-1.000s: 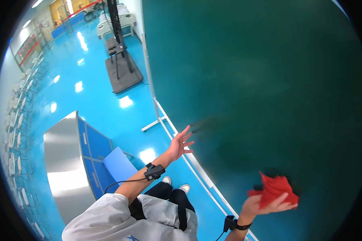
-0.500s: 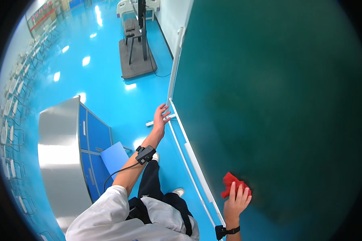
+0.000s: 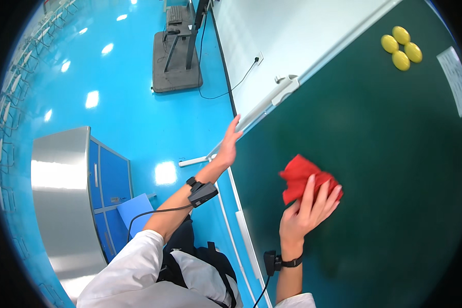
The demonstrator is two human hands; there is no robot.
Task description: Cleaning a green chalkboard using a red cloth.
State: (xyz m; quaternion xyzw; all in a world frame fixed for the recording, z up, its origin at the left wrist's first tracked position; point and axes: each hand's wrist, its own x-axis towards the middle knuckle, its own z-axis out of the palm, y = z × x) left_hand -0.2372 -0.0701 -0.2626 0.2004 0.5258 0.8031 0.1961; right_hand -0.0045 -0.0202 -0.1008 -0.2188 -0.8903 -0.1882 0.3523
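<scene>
Holding a crumpled red cloth (image 3: pixel 296 178) against a big, flat, dark green board (image 3: pixel 390 195), the right hand (image 3: pixel 302 219) reaches up from the bottom. Its fingers are spread over the cloth and grasp its lower right part, and the rest of the cloth sticks out past them, up and to the left. So the cloth is on the green board, a bit right of the middle of the view.

The left hand (image 3: pixel 228 147) is by the board's white frame (image 3: pixel 259 110), near the corner. Its fingers are loose and stretched out, pointing up. I cannot tell if they touch the frame.

A small black box (image 3: pixel 203 194) with a cord sits on the left arm, and a black wristband (image 3: pixel 292 262) goes around the right wrist. Four round, shiny yellow discs (image 3: pixel 401 61) sit close together high on the board, just beside a white sheet of paper (image 3: pixel 456 81).

Over on the left is a cabinet with a shiny silver top (image 3: pixel 61 205) and blue doors (image 3: pixel 113 174), standing on the bright blue floor (image 3: pixel 123 118). Farther off, a flat grey base (image 3: pixel 177 77) holds up a dark stand.
</scene>
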